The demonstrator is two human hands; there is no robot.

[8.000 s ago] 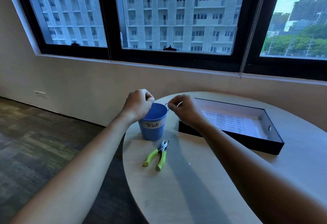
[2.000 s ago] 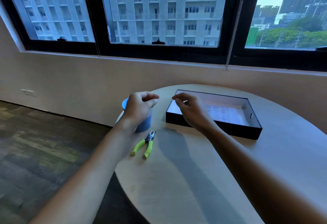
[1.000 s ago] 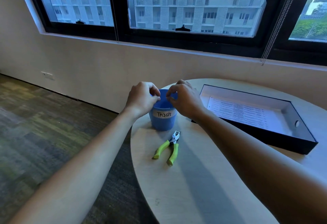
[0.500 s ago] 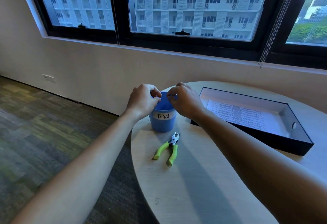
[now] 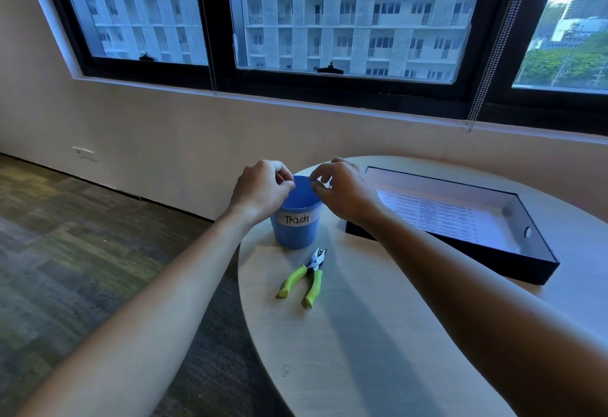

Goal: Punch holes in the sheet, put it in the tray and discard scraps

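Head view: both hands are caught over the blue cup (image 5: 296,235) on the round table (image 5: 362,334).
Cup label (image 5: 296,219): "Trash", handwritten on a white strip.
Left hand (image 5: 260,191): fingertips pinched at the rim; anything held cannot be made out.
Right hand (image 5: 345,192): likewise pinched, over the mouth.
Sheet (image 5: 434,215): laid flat in the black tray (image 5: 493,262); print unreadable.
Punch (image 5: 304,276): green-handled, lying just before the cup.

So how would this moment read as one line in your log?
step: discard | left hand, right hand: fingers pinched above Trash cup, anything held too small to see | sheet: in tray | punch: on table
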